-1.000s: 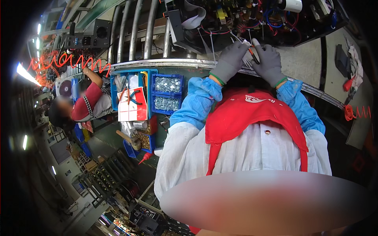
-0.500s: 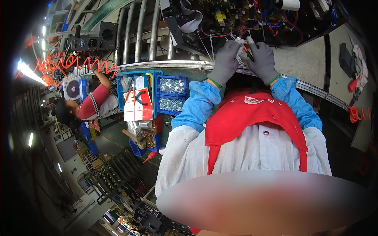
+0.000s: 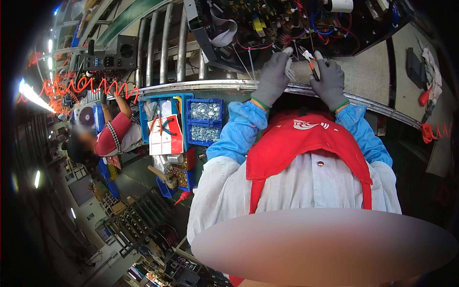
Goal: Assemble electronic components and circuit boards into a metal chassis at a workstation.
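My left hand (image 3: 273, 79), in a grey glove, is closed on a small bunch of white cable ties (image 3: 289, 71). To its right my right hand (image 3: 329, 81), gloved the same way, grips pliers with orange-and-black handles (image 3: 313, 67); their metal jaws point up and to the left. Both hands are at the near edge of an open black metal case (image 3: 220, 55) full of wires and parts. Just beyond them lies a reddish wire bundle (image 3: 285, 40). Long white tie tails (image 3: 250, 62) hang over the case's near edge.
The case stands on a roller conveyor (image 3: 166, 45) with a metal rail (image 3: 191, 84). Left of me are blue bins of metal fasteners (image 3: 204, 111) and a blue tray (image 3: 179, 101) with pliers (image 3: 166, 126). A co-worker (image 3: 112, 134) works further left. A coiled orange hose (image 3: 430, 133) hangs right.
My hands have drawn apart; the pliers, previously close to the left hand, now show clearly in my right. The view has shifted slightly.
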Demonstrator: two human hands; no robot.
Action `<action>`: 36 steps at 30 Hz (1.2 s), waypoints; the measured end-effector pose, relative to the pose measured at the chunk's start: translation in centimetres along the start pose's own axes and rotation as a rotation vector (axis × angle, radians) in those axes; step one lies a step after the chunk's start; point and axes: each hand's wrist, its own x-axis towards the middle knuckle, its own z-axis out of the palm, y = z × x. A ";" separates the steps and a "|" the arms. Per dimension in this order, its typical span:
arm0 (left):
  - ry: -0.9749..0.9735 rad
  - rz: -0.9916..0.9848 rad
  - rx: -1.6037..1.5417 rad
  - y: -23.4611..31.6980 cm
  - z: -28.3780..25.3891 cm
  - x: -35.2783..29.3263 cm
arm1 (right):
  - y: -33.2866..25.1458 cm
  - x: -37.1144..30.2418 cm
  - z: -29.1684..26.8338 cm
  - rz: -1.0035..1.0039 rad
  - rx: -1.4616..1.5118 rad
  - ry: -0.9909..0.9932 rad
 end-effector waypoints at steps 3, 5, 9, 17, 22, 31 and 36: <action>-0.094 0.103 0.243 -0.1 1.7 1.4 | -0.2 0.2 0.1 0.020 0.004 0.000; -0.146 0.150 0.242 -0.7 2.2 2.1 | -0.4 0.3 0.2 0.020 0.022 0.010; -0.103 0.217 0.182 -1.2 2.7 2.3 | -0.5 0.6 1.2 0.012 0.044 0.072; -0.057 0.150 0.157 -0.4 2.6 2.3 | -1.0 1.5 1.3 0.025 0.050 0.048; -0.007 0.159 0.111 0.1 3.0 2.2 | 0.3 1.1 2.7 0.063 0.162 -0.066; -0.049 -0.432 -0.478 0.9 3.5 1.1 | 0.8 0.6 -5.4 0.668 2.037 -0.793; -0.043 -0.674 -1.018 -1.4 6.9 2.3 | 0.0 1.5 -6.6 0.405 2.559 -0.999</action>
